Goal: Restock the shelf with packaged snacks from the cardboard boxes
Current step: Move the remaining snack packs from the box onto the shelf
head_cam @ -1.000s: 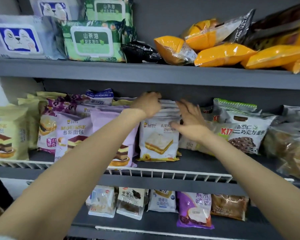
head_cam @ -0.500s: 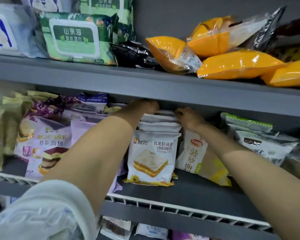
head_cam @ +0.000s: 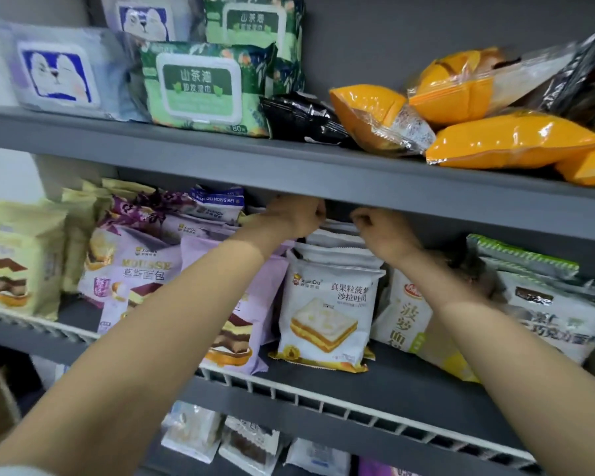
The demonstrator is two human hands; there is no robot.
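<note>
"MOUSSE" on lilac cake pack; "XianDu" on white sandwich-bread pack; "80" on green wipes pack; "HONG BEI" on blue-edged pack

Bare strip of middle shelf lay open behind the white wire rail, upper shelf's edge hung low — packets crowded the back, white sandwich packs standing mid-shelf, purple packs left.

Both arms reach forward and up, bare forearms converging. Left grip: fingers curled, knuckles up, wrist bent slightly inward. Right grip: fingers curled likewise, just beside the left, not touching. Whether either holds anything: cannot tell.
</note>
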